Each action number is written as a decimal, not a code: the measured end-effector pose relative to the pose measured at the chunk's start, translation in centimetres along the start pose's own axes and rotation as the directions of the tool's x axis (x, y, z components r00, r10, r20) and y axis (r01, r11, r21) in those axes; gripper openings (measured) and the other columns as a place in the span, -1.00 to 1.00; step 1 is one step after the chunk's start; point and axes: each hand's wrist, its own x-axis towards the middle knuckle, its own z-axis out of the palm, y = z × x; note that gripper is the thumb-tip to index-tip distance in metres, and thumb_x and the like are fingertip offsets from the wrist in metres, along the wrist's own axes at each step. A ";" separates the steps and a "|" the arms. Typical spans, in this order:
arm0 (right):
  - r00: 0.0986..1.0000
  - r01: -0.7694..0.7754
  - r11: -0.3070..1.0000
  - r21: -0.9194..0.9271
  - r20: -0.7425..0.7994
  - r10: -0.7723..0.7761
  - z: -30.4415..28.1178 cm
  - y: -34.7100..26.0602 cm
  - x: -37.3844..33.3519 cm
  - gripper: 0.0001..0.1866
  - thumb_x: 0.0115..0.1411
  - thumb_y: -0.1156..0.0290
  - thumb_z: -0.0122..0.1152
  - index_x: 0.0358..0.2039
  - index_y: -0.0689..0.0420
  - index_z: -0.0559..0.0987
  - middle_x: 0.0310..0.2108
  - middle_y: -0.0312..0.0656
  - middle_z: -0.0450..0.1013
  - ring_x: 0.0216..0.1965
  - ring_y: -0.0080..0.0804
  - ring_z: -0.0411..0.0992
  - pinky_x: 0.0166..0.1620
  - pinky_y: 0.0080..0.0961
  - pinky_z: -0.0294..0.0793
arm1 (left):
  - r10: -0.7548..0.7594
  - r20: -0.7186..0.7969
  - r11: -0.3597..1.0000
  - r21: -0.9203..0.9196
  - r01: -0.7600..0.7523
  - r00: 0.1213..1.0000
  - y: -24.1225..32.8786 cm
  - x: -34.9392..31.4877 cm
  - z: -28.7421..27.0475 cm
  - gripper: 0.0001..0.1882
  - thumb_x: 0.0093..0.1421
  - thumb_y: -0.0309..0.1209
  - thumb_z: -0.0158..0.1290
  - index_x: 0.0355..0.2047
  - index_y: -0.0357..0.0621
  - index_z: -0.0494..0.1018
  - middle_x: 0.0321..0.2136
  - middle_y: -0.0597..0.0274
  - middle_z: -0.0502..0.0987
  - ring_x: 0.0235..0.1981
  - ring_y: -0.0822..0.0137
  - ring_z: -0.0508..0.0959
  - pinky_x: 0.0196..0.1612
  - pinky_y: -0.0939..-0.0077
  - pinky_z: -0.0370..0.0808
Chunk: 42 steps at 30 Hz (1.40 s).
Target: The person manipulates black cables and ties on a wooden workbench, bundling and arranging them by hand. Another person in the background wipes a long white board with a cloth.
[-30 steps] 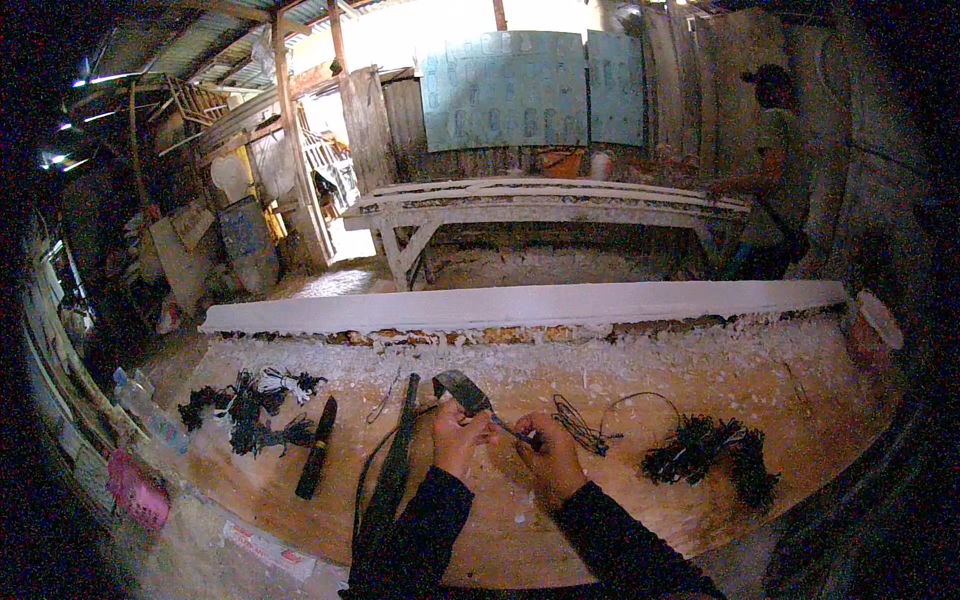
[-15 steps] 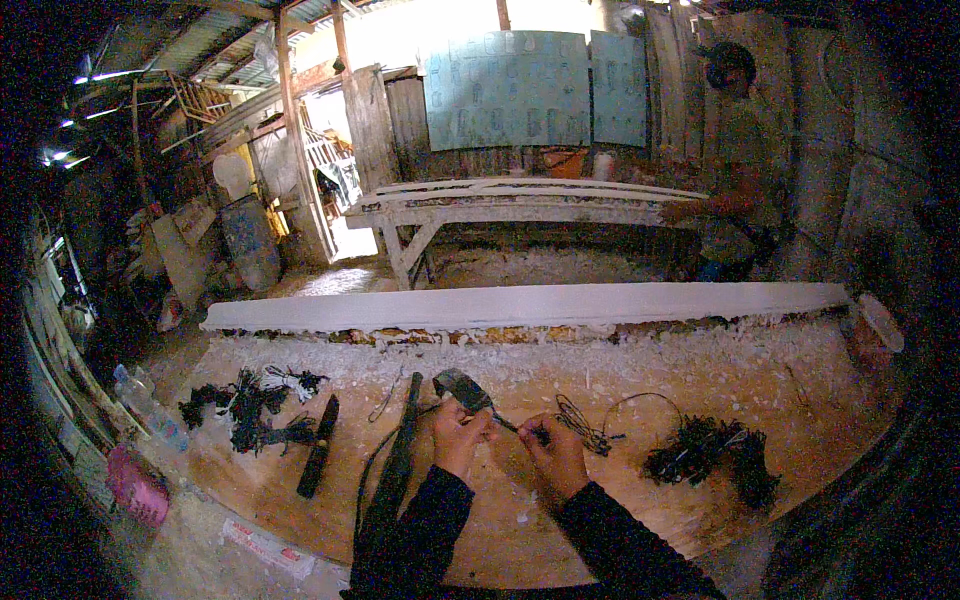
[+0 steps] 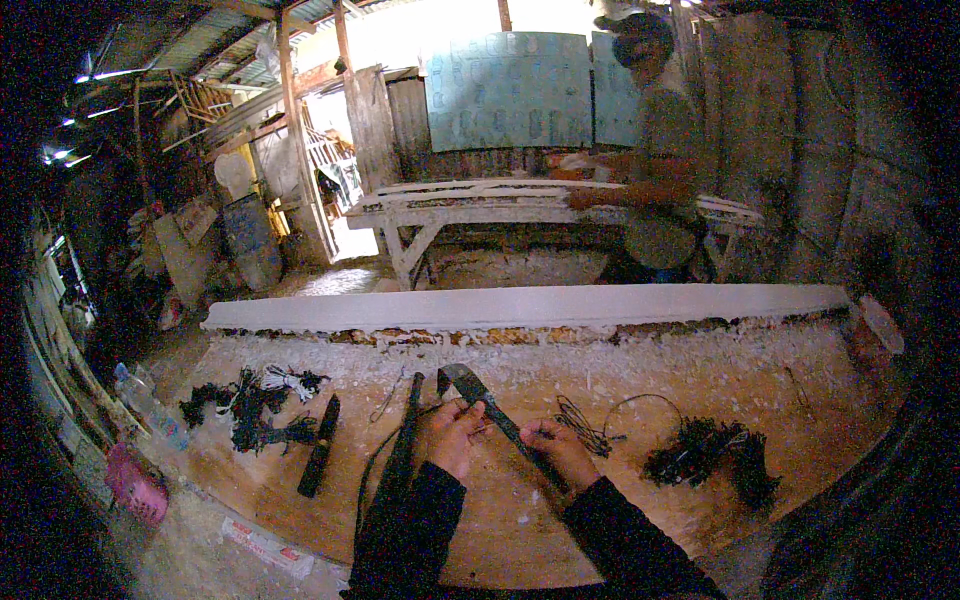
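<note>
A dark flat strap [image 3: 505,420] with a curled upper end slants across the middle of the table. My left hand [image 3: 453,440] pinches it just below the curl. Lower down, my right hand [image 3: 560,452] grips the same strap, whose tail runs down beside my right wrist. Another long dark strip [image 3: 408,430] lies alongside my left forearm, next to a thin black cord [image 3: 368,468]. Left of these rests a dark knife-like tool [image 3: 318,450]. Loosely coiled thin cord [image 3: 583,424] sits near my right hand.
Black string bundles lie at left [image 3: 255,415] and right [image 3: 710,460]. A long white moulding [image 3: 520,305] spans the table's far side. Bottle [image 3: 150,405] and pink container [image 3: 137,485] stand at left. Beyond, a person [image 3: 660,150] reaches over a white-stained bench [image 3: 480,210].
The strap now stretches further down past my right hand, its length more visible. Both hands have shifted slightly. The person beyond has moved left along the bench, arms reaching over it.
</note>
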 end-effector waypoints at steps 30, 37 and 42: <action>0.977 0.201 0.964 -0.172 -0.031 -0.209 0.0 1.2 0.7 -0.92 0.02 0.48 0.17 -0.47 0.14 0.46 -0.50 -0.40 0.39 -0.46 -0.66 0.30 -0.34 -0.70 0.29 | 0.064 0.218 0.936 0.325 -0.134 0.974 -2.1 0.9 -0.1 -0.89 0.06 -0.47 0.07 -0.43 -0.17 0.36 -0.54 0.30 0.46 -0.58 0.47 0.47 -0.57 0.61 0.47; 0.988 -0.092 0.953 0.288 0.149 0.050 -0.4 0.5 0.1 -0.95 0.07 0.43 0.12 -0.47 0.07 0.43 -0.49 -0.42 0.38 -0.44 -0.64 0.32 -0.35 -0.68 0.28 | 0.108 0.269 0.915 0.350 -0.202 0.957 -0.3 0.0 0.4 -0.87 0.07 -0.47 0.05 -0.37 -0.16 0.35 -0.50 0.31 0.46 -0.55 0.47 0.47 -0.54 0.61 0.48; 0.992 0.003 0.972 0.237 0.120 -0.033 -0.5 1.1 1.0 -0.96 0.08 0.45 0.10 -0.46 0.08 0.43 -0.46 -0.41 0.38 -0.39 -0.63 0.33 -0.29 -0.70 0.29 | 0.040 0.280 0.950 0.286 -0.123 0.959 1.2 -0.9 1.3 -0.86 0.08 -0.47 0.04 -0.33 -0.18 0.36 -0.49 0.31 0.46 -0.55 0.47 0.46 -0.54 0.61 0.47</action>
